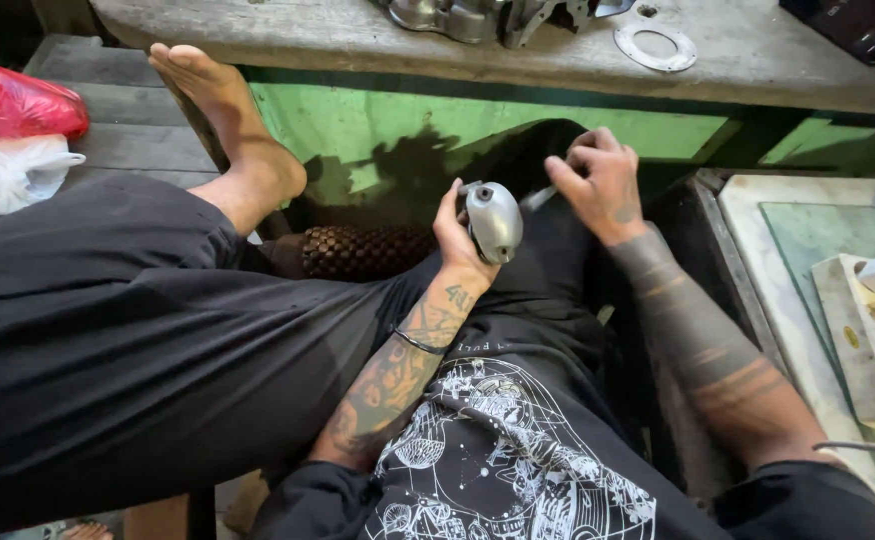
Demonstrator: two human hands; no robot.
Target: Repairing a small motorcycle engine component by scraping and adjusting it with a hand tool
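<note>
Your left hand (455, 238) grips that rounded silver metal casing (494, 220) over your lap, right hand (603, 185) pinching a thin metal tool (538, 198). One slip could gouge your palm.

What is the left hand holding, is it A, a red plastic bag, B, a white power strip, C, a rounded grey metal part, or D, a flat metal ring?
C: the left hand grips a rounded grey metal part over the lap, while the right hand holds a thin tool next to it.
</note>
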